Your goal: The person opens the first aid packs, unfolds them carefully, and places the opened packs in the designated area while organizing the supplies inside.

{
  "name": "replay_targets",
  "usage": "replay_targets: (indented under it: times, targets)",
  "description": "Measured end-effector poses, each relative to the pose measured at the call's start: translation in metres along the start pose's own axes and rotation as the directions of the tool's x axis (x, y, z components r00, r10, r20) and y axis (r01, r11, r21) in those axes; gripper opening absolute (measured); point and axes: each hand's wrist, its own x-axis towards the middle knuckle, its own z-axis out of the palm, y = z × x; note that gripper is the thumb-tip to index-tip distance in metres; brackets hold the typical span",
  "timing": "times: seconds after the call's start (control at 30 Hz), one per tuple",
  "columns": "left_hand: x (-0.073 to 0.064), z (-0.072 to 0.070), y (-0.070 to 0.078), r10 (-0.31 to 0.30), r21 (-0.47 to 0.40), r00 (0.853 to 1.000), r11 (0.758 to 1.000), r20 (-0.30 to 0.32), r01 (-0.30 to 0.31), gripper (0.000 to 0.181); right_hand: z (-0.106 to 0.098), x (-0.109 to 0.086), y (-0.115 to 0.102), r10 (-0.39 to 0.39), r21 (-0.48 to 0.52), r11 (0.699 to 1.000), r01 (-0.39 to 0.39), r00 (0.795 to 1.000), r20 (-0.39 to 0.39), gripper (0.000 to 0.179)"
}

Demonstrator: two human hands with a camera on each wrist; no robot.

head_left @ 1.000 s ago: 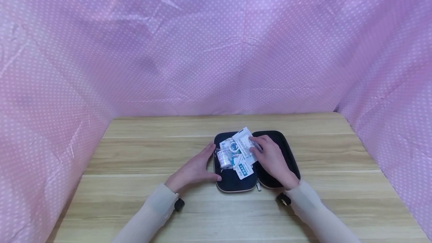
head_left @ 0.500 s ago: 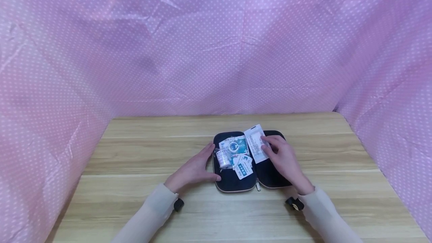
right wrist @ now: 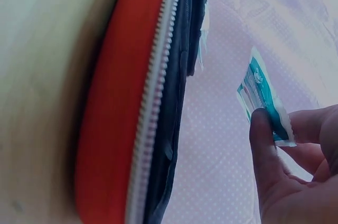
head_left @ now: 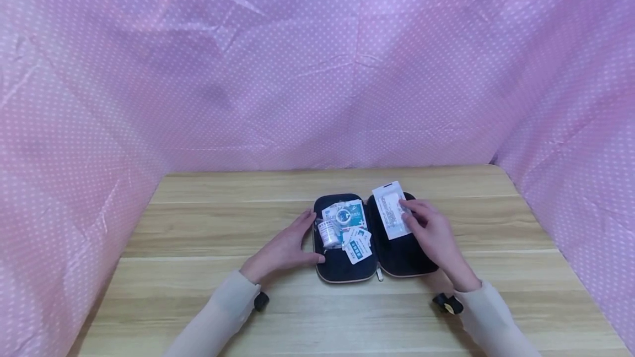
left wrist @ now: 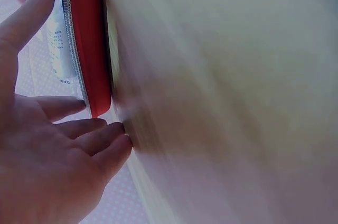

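At nine o'clock, the left edge of the open case point(head_left: 347, 273) is touched by the left hand point(head_left: 280, 249); its grip is spread, thumb well apart from fingers. The case is laid flat on the table point(head_left: 149, 269). In its left half, what looks like a white roll point(head_left: 327, 234) is seen at nine o'clock, blue and white packs point(head_left: 354, 212) near one, and small cards point(head_left: 359, 247) at four. At one o'clock of the whole case, a flat white packet point(head_left: 389, 211) is held above the black right half, pinched between finger and thumb by the right hand point(head_left: 436, 233). The step in hand seems to be packet carrying. For any next move, a steady pinch seems needed.
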Motion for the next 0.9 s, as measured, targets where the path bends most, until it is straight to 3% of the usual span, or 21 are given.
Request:
replay_targets:
  times: [0.23,0.47,0.67,0.9]
  targets:
    - [0.004,-0.001,0.004,0.044,-0.007,0.998,0.999,-0.041,-0.044,0.099,-0.013,-0.003,0.004,0.052,0.031,0.998,-0.052,0.999,-0.003,0.029]
    - [0.006,-0.002,0.008,0.083,-0.036,0.997,0.996,-0.005,-0.083,0.095,-0.026,-0.004,0.007,0.139,0.068,0.988,-0.141,0.990,0.031,0.035]
    - [0.006,-0.001,0.009,0.058,-0.021,0.998,0.998,0.019,-0.058,0.099,-0.034,-0.005,0.016,0.145,0.019,0.989,-0.146,0.989,0.035,0.037]
    - [0.006,0.000,0.006,0.081,-0.001,0.997,0.997,0.018,-0.081,0.102,-0.037,-0.006,0.032,0.135,-0.060,0.989,-0.131,0.989,0.056,0.039]
